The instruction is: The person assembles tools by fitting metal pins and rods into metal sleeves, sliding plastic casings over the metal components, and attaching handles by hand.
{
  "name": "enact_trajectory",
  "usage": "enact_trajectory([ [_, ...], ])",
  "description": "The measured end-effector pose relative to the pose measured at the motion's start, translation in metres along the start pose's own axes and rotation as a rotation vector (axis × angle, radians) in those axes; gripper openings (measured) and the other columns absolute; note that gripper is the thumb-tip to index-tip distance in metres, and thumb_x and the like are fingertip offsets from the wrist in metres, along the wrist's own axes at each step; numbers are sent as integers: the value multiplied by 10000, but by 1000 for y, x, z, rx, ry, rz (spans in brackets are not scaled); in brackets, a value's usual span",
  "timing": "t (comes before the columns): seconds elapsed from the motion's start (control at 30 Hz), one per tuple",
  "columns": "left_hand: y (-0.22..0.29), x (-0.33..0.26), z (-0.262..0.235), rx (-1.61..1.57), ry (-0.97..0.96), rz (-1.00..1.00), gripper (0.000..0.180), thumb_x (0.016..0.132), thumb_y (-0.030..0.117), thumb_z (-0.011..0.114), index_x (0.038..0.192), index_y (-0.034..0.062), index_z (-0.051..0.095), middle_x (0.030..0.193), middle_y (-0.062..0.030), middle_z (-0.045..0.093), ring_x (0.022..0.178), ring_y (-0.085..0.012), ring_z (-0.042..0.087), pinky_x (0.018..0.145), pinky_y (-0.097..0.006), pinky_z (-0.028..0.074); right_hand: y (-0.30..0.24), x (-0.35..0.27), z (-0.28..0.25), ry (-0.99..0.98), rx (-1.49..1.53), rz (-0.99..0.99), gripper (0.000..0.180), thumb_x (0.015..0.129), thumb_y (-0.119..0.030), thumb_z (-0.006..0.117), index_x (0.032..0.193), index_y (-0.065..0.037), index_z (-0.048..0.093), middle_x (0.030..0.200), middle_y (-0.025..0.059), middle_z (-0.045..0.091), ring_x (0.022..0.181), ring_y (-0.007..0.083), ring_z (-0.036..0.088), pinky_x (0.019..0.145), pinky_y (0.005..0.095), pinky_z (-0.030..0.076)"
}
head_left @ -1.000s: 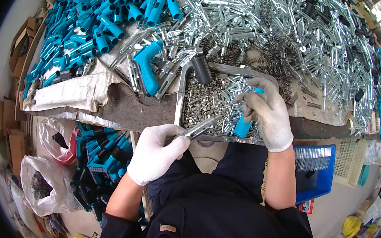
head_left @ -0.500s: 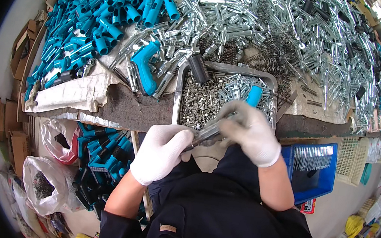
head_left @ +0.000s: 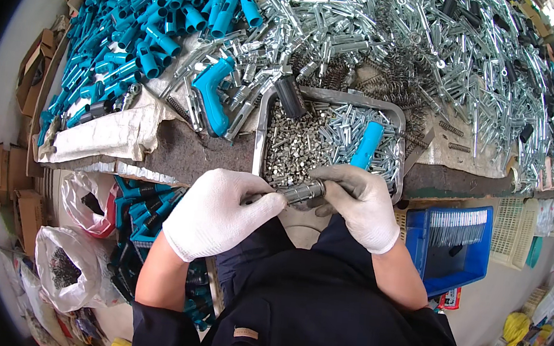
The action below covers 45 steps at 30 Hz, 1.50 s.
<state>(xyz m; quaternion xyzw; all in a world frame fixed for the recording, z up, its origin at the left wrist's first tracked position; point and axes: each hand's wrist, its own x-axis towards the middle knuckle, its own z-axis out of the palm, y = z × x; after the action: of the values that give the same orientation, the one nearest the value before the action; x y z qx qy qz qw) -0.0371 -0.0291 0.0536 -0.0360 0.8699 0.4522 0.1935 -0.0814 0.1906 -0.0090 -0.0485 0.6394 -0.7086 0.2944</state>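
My left hand (head_left: 222, 214), in a white glove, pinches one end of a grey metal cylinder (head_left: 303, 192) between thumb and fingers. At its other end my right hand (head_left: 362, 208), gloved too, has its thumb and fingers closed around it. Both hands are just over the near edge of a grey tray (head_left: 260, 141). Small metal pins (head_left: 287, 144) lie heaped in the tray's left side, with longer silver bolts (head_left: 342, 129) to the right. A teal tube (head_left: 366, 145) rests on the bolts, and a black ribbed sleeve (head_left: 289, 98) leans over the far left corner.
Teal tubular housings (head_left: 151, 24) are piled at the far left, silver metal rods (head_left: 347, 18) across the back. A teal curved handle (head_left: 212, 98) lies left of the tray. Dark springs (head_left: 402, 78) sit behind it. Below the bench are a blue bin (head_left: 453, 266) and white sacks (head_left: 65, 265).
My right hand has moved slightly down, uncovering more of the teal tube. My left hand has shifted left and turned. The metal cylinder stays between both hands, now lying flatter.
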Motion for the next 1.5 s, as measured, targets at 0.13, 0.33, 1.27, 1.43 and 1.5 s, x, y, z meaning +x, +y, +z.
enact_trajectory([
  [0.13, 13, 3, -13, 158, 6, 40, 298, 852, 250, 665, 860, -46, 703, 633, -132, 620, 584, -166, 605, 576, -322, 474, -3, -3, 4, 28, 63, 58, 226, 939, -32, 570, 1140, 56, 622, 966, 114, 688, 796, 149, 693, 671, 237, 568],
  [0.33, 20, 2, -20, 226, -13, -6, 296, 839, 278, 667, 845, -14, 715, 637, -178, 609, 586, -248, 626, 581, -354, 482, -2, -5, 7, 40, 69, 71, 184, 931, -35, 585, 1081, 66, 621, 942, 112, 688, 780, 146, 694, 669, 240, 570],
  [1.27, -28, 5, 26, -476, 64, -204, 286, 898, 242, 606, 858, -34, 668, 607, 8, 533, 482, -18, 409, 432, -185, 279, -14, 29, -35, 617, -983, 91, 796, 763, -427, 738, 1347, -16, 385, 1004, 263, 659, 927, 425, 654, 842, 455, 505],
  [1.43, -29, 3, 29, -506, 79, -239, 283, 908, 244, 595, 885, -30, 663, 607, 13, 524, 470, -11, 389, 422, -179, 270, -25, 38, -30, 565, -964, 92, 677, 803, -284, 653, 1354, -7, 374, 914, 305, 652, 943, 476, 628, 868, 481, 492],
  [1.5, -28, 2, 26, -598, 1, -267, 281, 920, 245, 584, 918, -29, 650, 612, 17, 516, 463, -13, 381, 413, -177, 261, -26, 29, -39, 540, -717, -83, 629, 808, -150, 659, 1360, -19, 389, 889, 189, 635, 804, 301, 653, 737, 401, 523],
])
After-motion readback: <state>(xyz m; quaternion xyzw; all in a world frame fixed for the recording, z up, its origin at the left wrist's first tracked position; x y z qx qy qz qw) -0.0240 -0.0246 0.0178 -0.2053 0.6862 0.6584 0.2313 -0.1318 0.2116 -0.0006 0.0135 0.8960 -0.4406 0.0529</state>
